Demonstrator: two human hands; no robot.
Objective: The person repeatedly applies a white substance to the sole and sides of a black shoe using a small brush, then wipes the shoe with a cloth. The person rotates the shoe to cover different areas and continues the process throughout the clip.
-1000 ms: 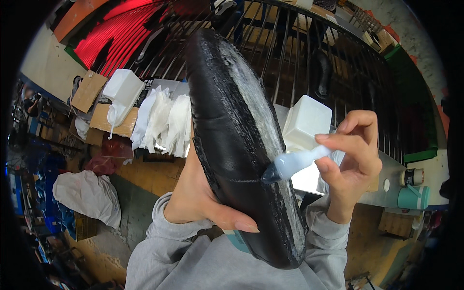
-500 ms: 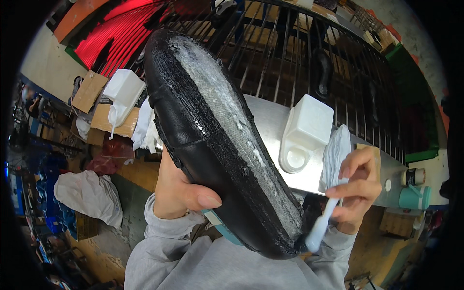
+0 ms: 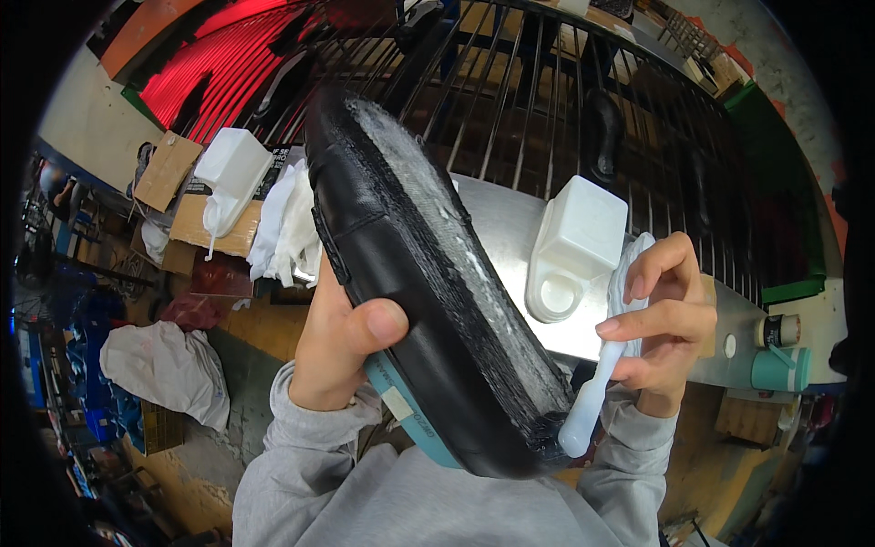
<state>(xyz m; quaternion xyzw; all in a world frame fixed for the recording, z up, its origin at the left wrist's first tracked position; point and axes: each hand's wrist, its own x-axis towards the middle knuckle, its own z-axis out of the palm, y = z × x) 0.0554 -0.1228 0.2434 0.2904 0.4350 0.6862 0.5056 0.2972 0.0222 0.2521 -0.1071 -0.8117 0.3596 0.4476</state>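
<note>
A black shoe upper [image 3: 401,246] is stretched over a teal last [image 3: 415,415], its underside turned toward me. Along that underside runs a grey woven strip [image 3: 465,246] with wet-looking white streaks and a rough black margin. My left hand [image 3: 351,342] grips the shoe from the left, thumb across its side and the other fingers hidden behind. Between the fingers and thumb of my right hand [image 3: 665,319] is a slim white-handled brush [image 3: 588,401]. Its thick lower end meets the shoe's near end; the bristles are hard to make out.
A white plastic pot [image 3: 579,237] with a small round cup stands on the metal ledge beside a folded white cloth [image 3: 629,273]. A second white pot [image 3: 232,173] is on cardboard at left. Beyond lies a barred rack [image 3: 510,109] holding dark shoes, with red-lit bars.
The shoe has shifted slightly and tilted, its far end moving right and down, exposing more of the teal last. My right hand has brought the brush left and a little up.
</note>
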